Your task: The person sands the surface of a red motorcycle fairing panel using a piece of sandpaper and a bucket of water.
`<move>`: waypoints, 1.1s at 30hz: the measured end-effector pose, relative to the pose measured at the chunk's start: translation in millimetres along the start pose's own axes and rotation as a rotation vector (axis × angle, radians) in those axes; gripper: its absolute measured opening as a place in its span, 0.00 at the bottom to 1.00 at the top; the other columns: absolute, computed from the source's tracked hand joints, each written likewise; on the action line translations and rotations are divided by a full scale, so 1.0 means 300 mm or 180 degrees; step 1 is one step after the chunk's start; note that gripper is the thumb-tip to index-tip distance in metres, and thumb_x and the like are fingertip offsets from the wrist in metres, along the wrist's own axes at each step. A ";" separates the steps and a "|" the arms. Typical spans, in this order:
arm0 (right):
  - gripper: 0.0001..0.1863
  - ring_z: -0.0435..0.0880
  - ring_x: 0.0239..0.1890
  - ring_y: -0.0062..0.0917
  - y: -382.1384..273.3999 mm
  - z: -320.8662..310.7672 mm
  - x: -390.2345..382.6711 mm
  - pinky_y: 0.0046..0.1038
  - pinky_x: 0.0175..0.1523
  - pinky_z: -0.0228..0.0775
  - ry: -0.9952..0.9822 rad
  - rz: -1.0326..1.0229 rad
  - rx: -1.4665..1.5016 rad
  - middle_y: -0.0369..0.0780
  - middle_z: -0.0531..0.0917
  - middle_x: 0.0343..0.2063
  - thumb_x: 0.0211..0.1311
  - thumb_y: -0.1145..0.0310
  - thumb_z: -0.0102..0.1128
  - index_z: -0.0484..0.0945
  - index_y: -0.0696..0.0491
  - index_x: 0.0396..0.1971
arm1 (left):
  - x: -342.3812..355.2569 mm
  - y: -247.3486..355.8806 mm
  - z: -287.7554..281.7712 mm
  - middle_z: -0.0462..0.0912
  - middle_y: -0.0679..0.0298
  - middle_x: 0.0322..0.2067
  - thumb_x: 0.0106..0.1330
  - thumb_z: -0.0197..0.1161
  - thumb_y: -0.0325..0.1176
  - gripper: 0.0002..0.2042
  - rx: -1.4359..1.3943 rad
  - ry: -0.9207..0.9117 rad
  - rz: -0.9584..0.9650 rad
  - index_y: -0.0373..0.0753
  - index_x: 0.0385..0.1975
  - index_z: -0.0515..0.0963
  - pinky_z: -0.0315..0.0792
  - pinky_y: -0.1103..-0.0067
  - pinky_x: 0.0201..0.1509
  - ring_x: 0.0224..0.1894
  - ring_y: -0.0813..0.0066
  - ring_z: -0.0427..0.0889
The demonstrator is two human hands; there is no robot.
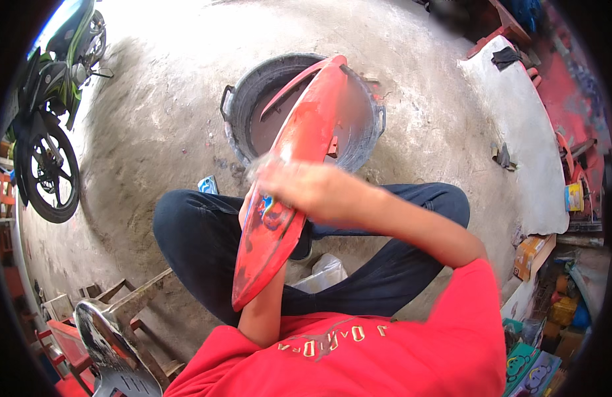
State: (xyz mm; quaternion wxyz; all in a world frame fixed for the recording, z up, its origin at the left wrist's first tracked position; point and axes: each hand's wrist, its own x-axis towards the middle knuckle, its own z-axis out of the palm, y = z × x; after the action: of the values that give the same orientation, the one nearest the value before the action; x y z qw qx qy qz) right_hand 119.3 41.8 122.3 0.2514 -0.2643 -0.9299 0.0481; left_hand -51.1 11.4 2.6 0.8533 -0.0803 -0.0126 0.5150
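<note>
A long, glossy red motorcycle body panel (312,122) slants from my lap up over a dark round tub (236,135). It has dark scuffs and a small blue and white patch near its lower end. My right hand (312,188) lies across the panel's middle, its fingers curled and blurred by motion. Something pale and greyish shows at those fingertips, too smeared to name. From below, my left hand (244,208) grips the panel; most of it is hidden behind the red surface. Murky water fills the tub, and a small red block (332,147) shows beside the panel's edge.
A dark motorcycle (51,152) stands at the far left. On the concrete floor lie a blue and white packet (207,185) and a clear plastic bag (329,268). A worn chair (114,351) is at the lower left, and boxes (534,255) line the right side.
</note>
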 end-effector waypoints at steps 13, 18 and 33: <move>0.21 0.82 0.65 0.36 0.237 0.007 -0.047 0.38 0.70 0.74 -0.0473 0.1193 -0.0378 0.51 0.82 0.60 0.70 0.70 0.53 0.78 0.60 0.61 | -0.031 -0.035 0.112 0.81 0.42 0.58 0.79 0.48 0.40 0.23 -0.0191 -0.0100 0.0016 0.29 0.64 0.74 0.75 0.44 0.64 0.56 0.41 0.84; 0.22 0.83 0.63 0.37 0.094 0.041 -0.028 0.37 0.69 0.75 -0.0042 0.0206 -0.0095 0.49 0.83 0.60 0.69 0.69 0.56 0.78 0.60 0.60 | -0.024 0.015 -0.023 0.82 0.41 0.57 0.79 0.49 0.40 0.23 0.0081 0.0149 0.0306 0.28 0.63 0.73 0.77 0.43 0.61 0.55 0.41 0.84; 0.23 0.83 0.63 0.40 0.056 0.012 -0.007 0.36 0.71 0.73 -0.0096 0.0139 0.0188 0.50 0.84 0.58 0.66 0.74 0.56 0.78 0.58 0.61 | -0.044 -0.003 -0.028 0.83 0.42 0.55 0.80 0.48 0.40 0.22 -0.0151 -0.0131 0.0745 0.29 0.61 0.75 0.79 0.52 0.61 0.55 0.45 0.85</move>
State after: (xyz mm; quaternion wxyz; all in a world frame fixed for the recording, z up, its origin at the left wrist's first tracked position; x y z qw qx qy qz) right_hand 126.9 55.3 114.6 0.2438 -0.2762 -0.9258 0.0849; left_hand -55.6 -1.7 -4.7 0.7848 -0.0909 -0.0329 0.6121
